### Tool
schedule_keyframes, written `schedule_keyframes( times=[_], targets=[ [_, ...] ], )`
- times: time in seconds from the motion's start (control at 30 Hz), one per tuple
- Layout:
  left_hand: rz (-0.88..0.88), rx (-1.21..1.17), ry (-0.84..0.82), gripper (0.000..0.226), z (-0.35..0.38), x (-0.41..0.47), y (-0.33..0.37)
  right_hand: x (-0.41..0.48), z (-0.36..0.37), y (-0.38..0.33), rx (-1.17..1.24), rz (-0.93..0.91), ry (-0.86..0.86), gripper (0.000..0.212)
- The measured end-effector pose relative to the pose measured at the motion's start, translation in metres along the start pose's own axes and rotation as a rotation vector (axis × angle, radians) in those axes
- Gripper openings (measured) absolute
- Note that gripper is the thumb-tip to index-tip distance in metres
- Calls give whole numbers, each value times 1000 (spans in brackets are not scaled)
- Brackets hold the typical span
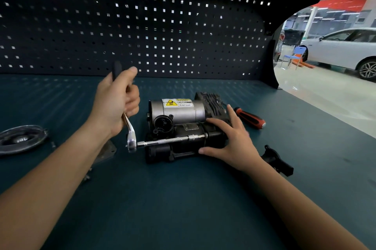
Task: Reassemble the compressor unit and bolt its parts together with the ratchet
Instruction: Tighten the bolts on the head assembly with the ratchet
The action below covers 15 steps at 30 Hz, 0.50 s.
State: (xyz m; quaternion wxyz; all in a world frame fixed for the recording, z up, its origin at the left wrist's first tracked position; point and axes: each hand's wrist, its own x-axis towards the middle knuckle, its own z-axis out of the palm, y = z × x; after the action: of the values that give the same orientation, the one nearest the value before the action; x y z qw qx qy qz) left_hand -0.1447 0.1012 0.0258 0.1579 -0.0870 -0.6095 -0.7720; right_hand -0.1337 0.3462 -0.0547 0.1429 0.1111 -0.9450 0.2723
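The teal workbench [183, 199] ran wide under a dark pegboard [142, 26], and the compressor unit [179, 125] lay near the middle of it, a little toward the far side. Its long axis ran across the bench, left to right: the silver motor can and black body toward the left, the finned head at the far right end. The person's left hand [116, 103] had its fingers wrapped tight round the grip of the ratchet [131, 136], whose handle stood up and leaned away from the head. The right hand [230, 138] lay flat on the unit's right end, fingers straight and spread, bracing it. From the ratchet head an extension bar [164, 142] reached level to the right along the unit's front, into a bolt I could not see. To my eye this was the bolting step, one fastener being run down. The next move would call for a swing of the handle with the bar kept square on the bolt and the body held from rolling. An orange-handled screwdriver [250, 117] lay just beyond the right hand.
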Motion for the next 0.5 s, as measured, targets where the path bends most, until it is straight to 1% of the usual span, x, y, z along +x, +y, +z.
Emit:
schedule_keyframes(
  times=[0.07,0.1,0.13,0.2,0.27,0.3,0.37,0.43,0.5],
  targets=[
    [-14,13,-45,36,-2,3,2,-1,-3,-5,-221,-46,49,79],
    [-14,33,-64,37,-3,4,4,-2,-4,-10,-304,-112,100,79],
    [-4,65,-80,37,-4,6,5,-4,-3,-17,-354,-198,155,78],
    [36,143,-91,30,-6,9,8,-5,3,-34,-358,-350,213,81],
    [59,178,-72,22,-6,12,9,-4,13,-52,-318,-400,126,86],
    [43,163,-68,20,-6,13,9,-3,17,-57,-309,-400,72,86],
    [-63,74,-93,19,-8,16,15,0,19,-61,-319,-369,19,87],
    [-227,-16,-143,22,-12,19,23,3,20,-66,-364,-333,2,92],
    [-329,-62,-156,21,-12,21,28,5,25,-74,-428,-305,-5,97]
  ],
)
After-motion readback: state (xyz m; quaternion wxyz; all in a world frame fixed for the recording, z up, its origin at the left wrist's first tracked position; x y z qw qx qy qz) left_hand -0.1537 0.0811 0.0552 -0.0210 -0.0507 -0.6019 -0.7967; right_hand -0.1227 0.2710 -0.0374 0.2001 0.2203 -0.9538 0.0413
